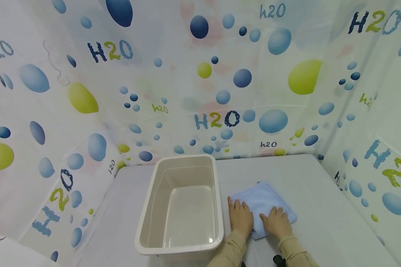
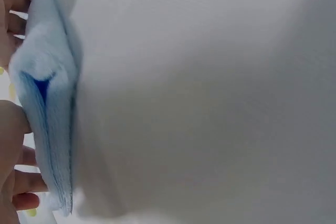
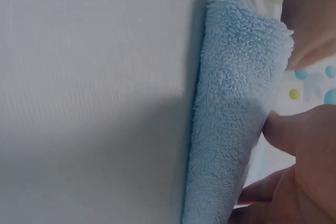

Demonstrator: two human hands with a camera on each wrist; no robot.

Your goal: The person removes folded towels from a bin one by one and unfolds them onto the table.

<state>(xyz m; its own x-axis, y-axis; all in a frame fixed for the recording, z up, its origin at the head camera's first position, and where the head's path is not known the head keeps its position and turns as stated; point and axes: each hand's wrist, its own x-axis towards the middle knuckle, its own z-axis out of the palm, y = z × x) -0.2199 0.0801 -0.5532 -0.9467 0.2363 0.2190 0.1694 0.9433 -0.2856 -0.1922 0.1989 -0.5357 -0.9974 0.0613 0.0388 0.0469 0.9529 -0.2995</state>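
A folded light blue terry towel [image 1: 265, 198] lies flat on the white-covered table, right of a plastic basin. My left hand [image 1: 241, 219] rests on its left edge with the fingers lying forward. On the near right part, my right hand [image 1: 278, 224] touches the top with relaxed fingers, its thumb out toward the left hand. From the side in the left wrist view, the towel [image 2: 58, 124] shows thick stacked layers with a dark blue gap in the fold. The right wrist view shows the looped pile of the towel [image 3: 226, 93] close up, with fingers on its upper face.
The deep beige basin [image 1: 178, 159] stands close to the left hand, its inside bare. White cloth covers the table [image 1: 324, 207]. A curtain [image 1: 173, 81] printed with blue and green drops and H2O lettering hangs behind and at both sides.
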